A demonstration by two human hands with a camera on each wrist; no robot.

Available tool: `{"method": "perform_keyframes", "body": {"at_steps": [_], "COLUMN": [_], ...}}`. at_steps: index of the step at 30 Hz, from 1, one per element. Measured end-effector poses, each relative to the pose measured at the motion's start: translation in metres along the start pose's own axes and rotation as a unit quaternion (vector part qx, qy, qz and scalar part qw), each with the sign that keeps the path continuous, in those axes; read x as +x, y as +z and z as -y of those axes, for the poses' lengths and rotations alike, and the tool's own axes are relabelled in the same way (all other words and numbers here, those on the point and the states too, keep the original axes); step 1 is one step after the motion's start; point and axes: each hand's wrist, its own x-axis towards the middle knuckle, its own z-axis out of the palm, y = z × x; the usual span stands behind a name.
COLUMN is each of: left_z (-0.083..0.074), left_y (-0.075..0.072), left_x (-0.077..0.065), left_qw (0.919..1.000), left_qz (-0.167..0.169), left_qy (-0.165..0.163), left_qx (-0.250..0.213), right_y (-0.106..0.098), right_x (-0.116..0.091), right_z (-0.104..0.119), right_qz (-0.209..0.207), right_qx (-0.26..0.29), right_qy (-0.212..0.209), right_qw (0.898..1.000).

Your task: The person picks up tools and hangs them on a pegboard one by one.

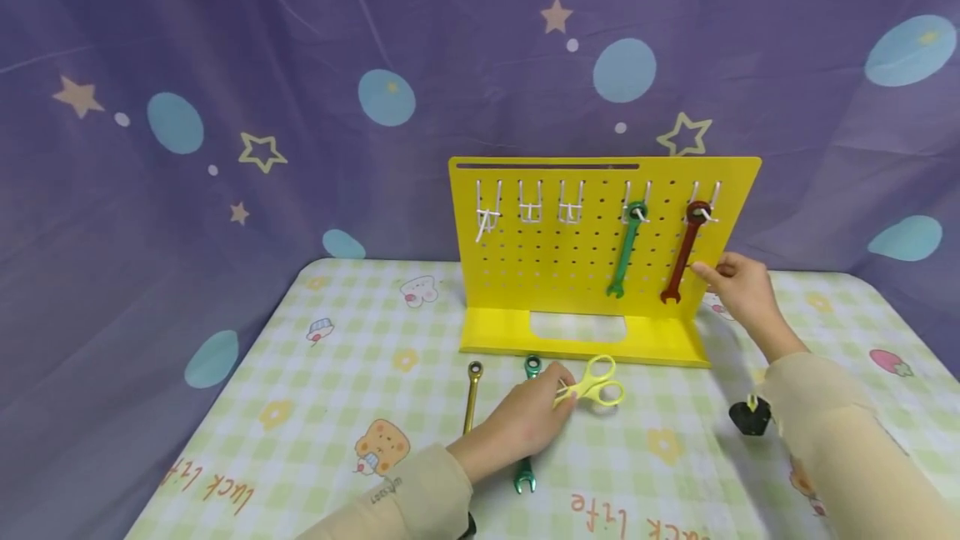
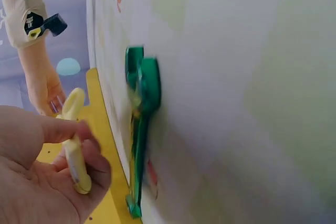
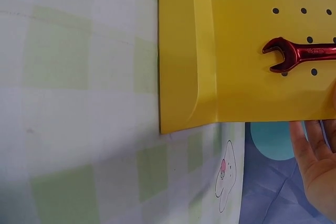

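Observation:
My left hand [image 1: 528,417] pinches a pair of yellow scissors [image 1: 592,388], their finger loops pointing right in the head view; the blades are mostly hidden by the hand. Beneath that hand a green wrench [image 1: 525,477] lies on the table, with a gold wrench [image 1: 471,402] to its left. My right hand [image 1: 746,292] grips the right edge of a yellow pegboard [image 1: 517,294], thumb in front and fingers behind. A red wrench [image 1: 682,257] hangs from the board's rightmost hook, close to that thumb. Left of it hangs another green wrench [image 1: 626,257].
White hooks [image 1: 529,211] without tools line the board's left half. The board's base [image 1: 495,332] stands on a checked tablecloth [image 1: 337,407]. Behind the table hangs a purple patterned curtain [image 1: 300,65]. A black heart-shaped item [image 1: 750,419] appears beside the right sleeve.

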Motion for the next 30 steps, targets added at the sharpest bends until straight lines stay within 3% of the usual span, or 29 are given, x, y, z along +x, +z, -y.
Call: {"method": "perform_keyframes", "body": {"at_steps": [7,14,24,30], "left_z": [-0.001,-0.005,-0.010,-0.015], "left_y": [-0.017,-0.030,-0.039,-0.043], "left_x": [0.008,0.014,0.020,0.025], "left_qw": [0.9979,0.9947,0.9909,0.9809], "left_qz": [-0.021,-0.067,-0.098,-0.117], "left_qy": [0.004,0.010,0.012,0.028], "left_qx": [-0.062,-0.078,-0.092,-0.153], "right_y": [-0.001,0.000,0.001,0.001], "right_x": [-0.001,-0.001,0.000,0.001], "right_z": [0.001,0.000,-0.001,-0.001], "right_qz": [-0.003,-0.004,-0.014,-0.012], "right_qx": [0.006,0.006,-0.001,0.000], "right_qy": [-0.004,-0.010,-0.009,-0.006], "right_qw": [1.000,1.000,1.000,1.000]}}
